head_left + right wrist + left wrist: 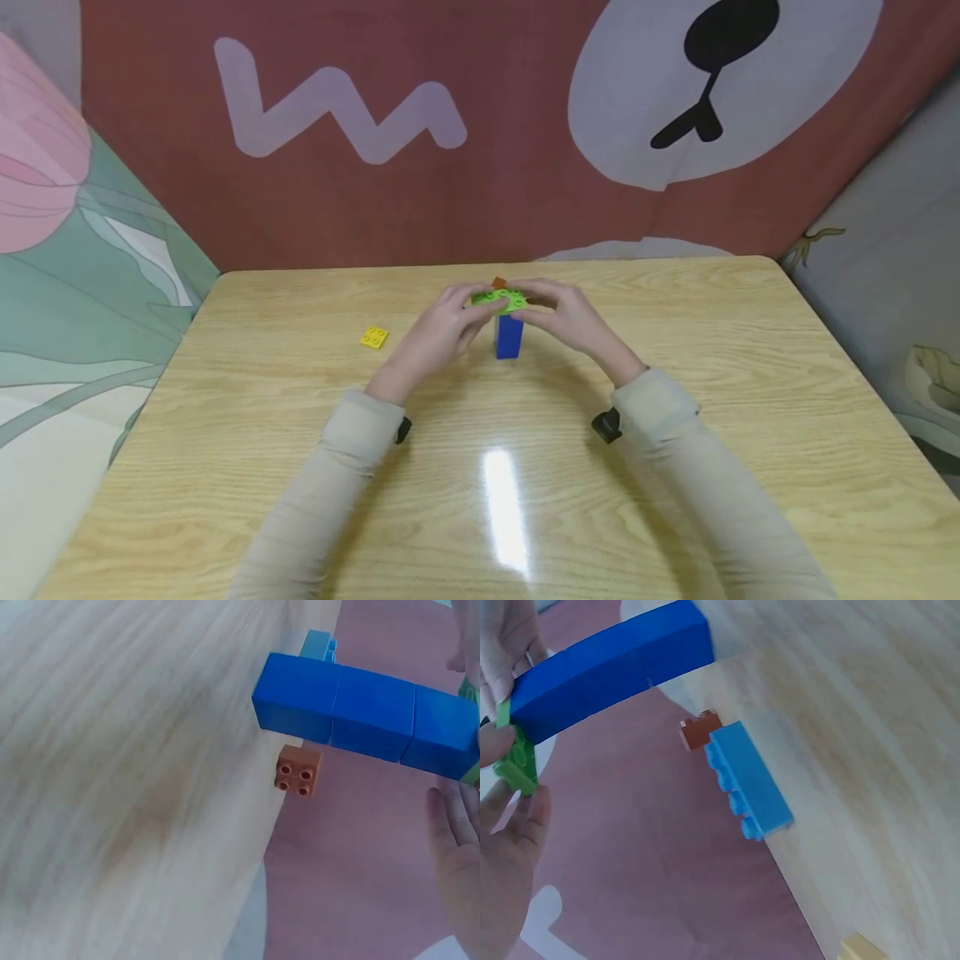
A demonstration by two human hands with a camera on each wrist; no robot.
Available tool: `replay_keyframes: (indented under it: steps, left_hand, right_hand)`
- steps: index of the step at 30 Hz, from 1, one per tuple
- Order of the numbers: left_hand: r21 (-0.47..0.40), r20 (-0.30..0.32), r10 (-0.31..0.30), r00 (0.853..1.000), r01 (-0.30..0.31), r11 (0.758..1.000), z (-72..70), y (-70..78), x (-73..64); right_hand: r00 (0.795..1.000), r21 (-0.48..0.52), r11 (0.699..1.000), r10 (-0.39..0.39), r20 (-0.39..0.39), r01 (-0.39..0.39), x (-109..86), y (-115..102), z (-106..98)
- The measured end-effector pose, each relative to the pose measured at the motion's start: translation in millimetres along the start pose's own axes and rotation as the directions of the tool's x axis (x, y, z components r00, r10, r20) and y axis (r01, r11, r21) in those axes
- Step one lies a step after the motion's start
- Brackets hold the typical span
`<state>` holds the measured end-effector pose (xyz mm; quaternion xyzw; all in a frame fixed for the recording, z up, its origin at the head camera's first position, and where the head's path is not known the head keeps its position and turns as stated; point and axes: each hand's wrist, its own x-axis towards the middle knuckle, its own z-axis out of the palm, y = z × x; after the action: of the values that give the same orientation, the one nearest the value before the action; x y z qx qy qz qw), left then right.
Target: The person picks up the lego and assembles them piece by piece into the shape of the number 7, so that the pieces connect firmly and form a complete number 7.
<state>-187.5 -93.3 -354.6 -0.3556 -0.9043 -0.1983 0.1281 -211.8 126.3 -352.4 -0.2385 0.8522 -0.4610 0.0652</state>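
Both hands meet at a light green studded brick (501, 301) on top of an upright blue tower (508, 337). My left hand (438, 329) pinches the brick's left end, thumb in front and fingers behind. From the other side my right hand (566, 317) grips its right end. The tower stands on the table and shows several stacked blue blocks (371, 712) in the right wrist view. In the left wrist view, the green brick (517, 761) sits at the tower's end between both hands' fingertips. Whether it is fully seated cannot be seen.
An orange-brown brick (298, 771) and a light blue brick (750, 780) lie behind the tower near the table's far edge. Left of my left hand is a small yellow brick (374, 337). A reddish cloth (337, 208) hangs behind the wooden table (420, 517).
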Motion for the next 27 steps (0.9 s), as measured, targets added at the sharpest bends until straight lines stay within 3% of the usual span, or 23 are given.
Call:
replay_keyframes:
  steps: [5, 11, 19, 27]
  left_hand:
    - [-0.084, 0.04, -0.081, 0.996, 0.084, 0.993, -5.9, 0.1, -0.2]
    - [-0.216, 0.065, -0.222, 0.973, 0.231, 0.949, -17.0, -11.5, -8.3]
    - [-0.259, 0.139, -0.379, 0.915, 0.403, 0.878, -37.8, -51.7, -34.7]
    - [-0.26, 0.223, -0.471, 0.853, 0.518, 0.815, -42.4, -87.7, -62.5]
  right_hand:
    - [1.0, -0.071, 0.997, -0.015, 0.017, 0.016, 1.1, -2.5, -2.3]
    - [1.0, -0.077, 0.997, -0.014, 0.023, 0.015, 2.2, -3.8, -3.2]
    - [0.999, -0.052, 0.999, -0.012, 0.037, 0.014, 3.1, -2.2, -2.7]
    - [0.999, -0.042, 0.999, -0.02, 0.036, 0.022, 3.1, -4.9, -3.1]
